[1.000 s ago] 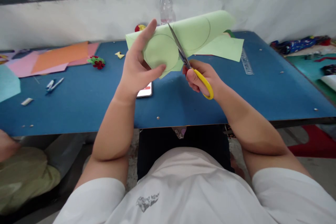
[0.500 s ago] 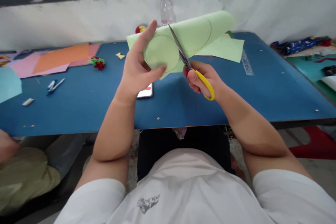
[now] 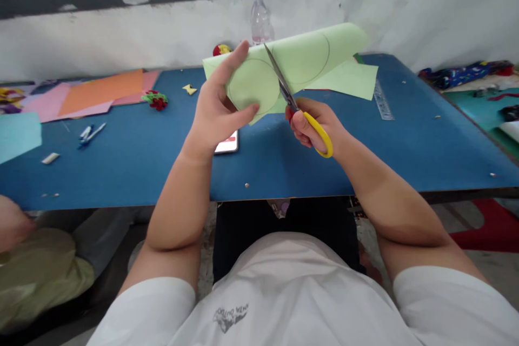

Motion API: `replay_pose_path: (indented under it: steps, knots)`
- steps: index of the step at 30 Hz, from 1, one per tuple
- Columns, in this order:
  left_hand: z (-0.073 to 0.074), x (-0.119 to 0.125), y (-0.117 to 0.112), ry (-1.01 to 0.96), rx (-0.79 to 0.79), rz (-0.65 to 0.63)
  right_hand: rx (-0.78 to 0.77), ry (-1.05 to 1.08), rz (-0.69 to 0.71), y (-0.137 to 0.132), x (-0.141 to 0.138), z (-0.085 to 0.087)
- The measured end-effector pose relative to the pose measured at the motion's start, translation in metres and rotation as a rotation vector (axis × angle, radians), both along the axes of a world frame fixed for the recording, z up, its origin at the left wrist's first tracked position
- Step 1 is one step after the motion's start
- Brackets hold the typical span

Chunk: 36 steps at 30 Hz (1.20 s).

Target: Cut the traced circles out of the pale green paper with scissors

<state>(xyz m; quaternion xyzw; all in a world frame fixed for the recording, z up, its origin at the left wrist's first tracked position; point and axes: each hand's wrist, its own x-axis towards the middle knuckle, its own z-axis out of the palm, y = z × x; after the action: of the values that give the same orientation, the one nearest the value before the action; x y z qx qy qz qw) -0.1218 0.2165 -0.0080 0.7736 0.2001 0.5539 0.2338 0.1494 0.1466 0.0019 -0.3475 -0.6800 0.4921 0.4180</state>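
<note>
My left hand (image 3: 217,111) holds a light green paper sheet (image 3: 300,57) up above the blue table (image 3: 133,157), thumb pinching its lower edge and fingers behind it. Circles are drawn in pencil on the sheet. My right hand (image 3: 312,124) grips yellow-handled scissors (image 3: 298,105), whose blades lie across the paper along the edge of the left circle.
A phone (image 3: 227,144) lies under my left hand. Another green sheet (image 3: 352,78) and a ruler (image 3: 381,100) lie at the right. Pink and orange papers (image 3: 93,92), pens (image 3: 91,132), a red-green paper flower (image 3: 156,99) and a water bottle (image 3: 260,16) are on the table. Another person sits at the lower left.
Paper, hands and scissors keep nearly the same pose. The whole scene sits slightly lower and to the right in the picture, as my head has shifted.
</note>
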Motion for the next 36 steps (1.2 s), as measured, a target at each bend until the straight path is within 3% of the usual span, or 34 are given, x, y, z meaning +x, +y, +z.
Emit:
replay_pose_path:
  steps: [13, 26, 36]
  knots:
    - [0.003, 0.005, -0.009, -0.005, -0.033, 0.030, -0.001, 0.023, -0.003, 0.006, -0.001, -0.009]
    - [-0.008, -0.002, 0.008, -0.026, -0.037, 0.006, 0.003, 0.022, -0.009, 0.005, 0.001, -0.005]
    - [-0.005, -0.003, 0.002, -0.035, -0.048, 0.082, 0.052, -0.021, -0.029, 0.011, 0.004, -0.014]
